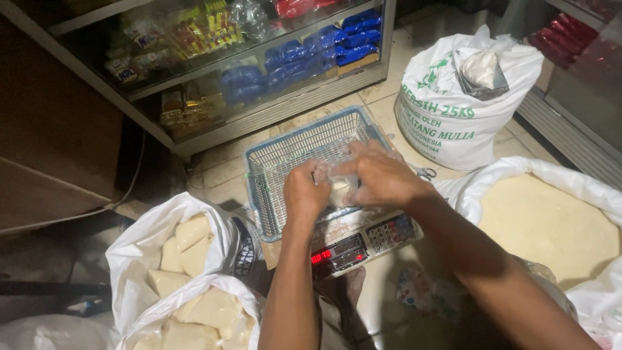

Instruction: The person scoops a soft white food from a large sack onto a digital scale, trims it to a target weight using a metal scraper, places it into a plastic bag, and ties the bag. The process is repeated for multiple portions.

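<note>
I'm seeing a small clear plastic bag (341,188) of pale powder sitting at frame centre, upright, its top bunching between both hands. It's resting over the digital scale (363,243), just in front of the blue wire basket (285,159).

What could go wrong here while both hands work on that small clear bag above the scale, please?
1. The small clear bag, pinched between the left hand and right hand, might slip or split and spill onto the digital scale keypad.
2. The blue mesh basket overhangs the scale's edge; a nudge may tip it.
3. The large open sack of pale powder sits beside the right forearm, so an elbow could knock its rim.
</note>
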